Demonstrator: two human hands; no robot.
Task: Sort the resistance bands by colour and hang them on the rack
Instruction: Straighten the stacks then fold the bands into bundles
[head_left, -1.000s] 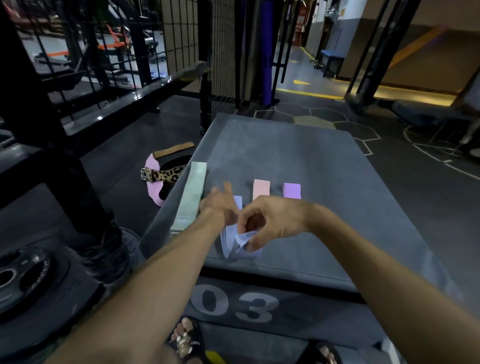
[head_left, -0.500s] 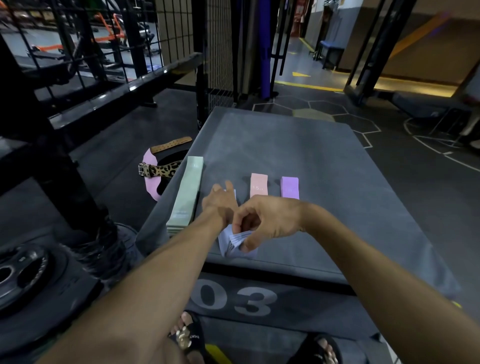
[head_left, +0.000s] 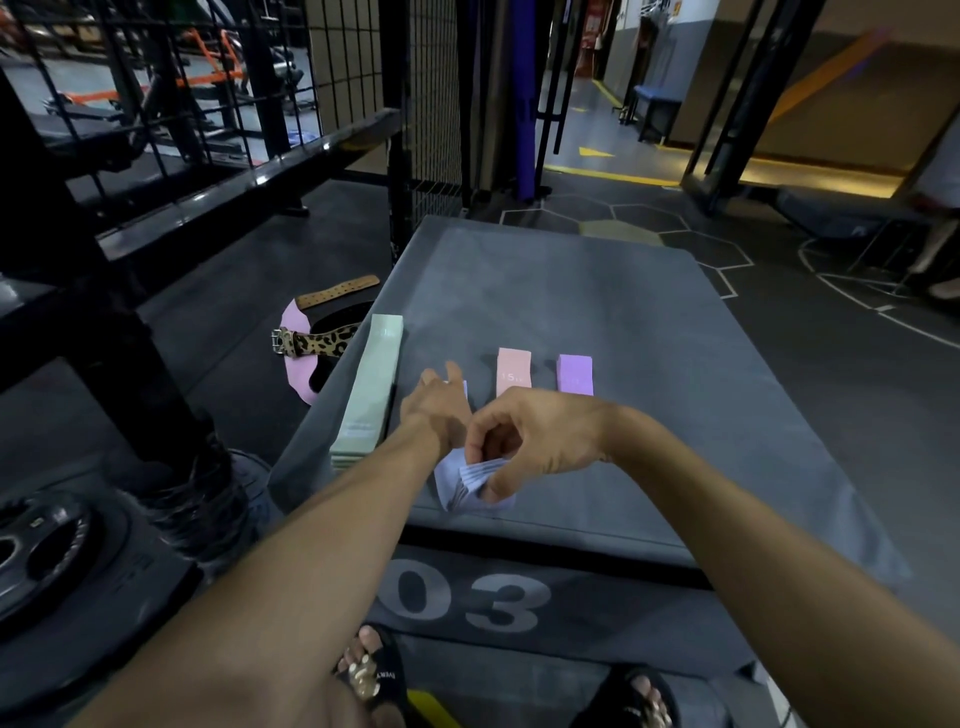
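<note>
Head view, compared with a second ago: almost no change. Both hands still at the pale blue bands (head_left: 470, 486) near the front edge of the tabletop (head_left: 597, 291). Right hand (head_left: 530, 441) still pinching the fanned layers with curled fingers; left hand (head_left: 441, 410) pressing the stack, fingers straight. Green bands (head_left: 371, 384), pink bands (head_left: 513, 371) and purple bands (head_left: 574, 374) lying sorted beside. Probably still sorting; nothing hung on a rack yet.

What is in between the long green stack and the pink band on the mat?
In the head view, between the green stack and the pink band lies the left hand, resting on the pale blue bands.
</note>
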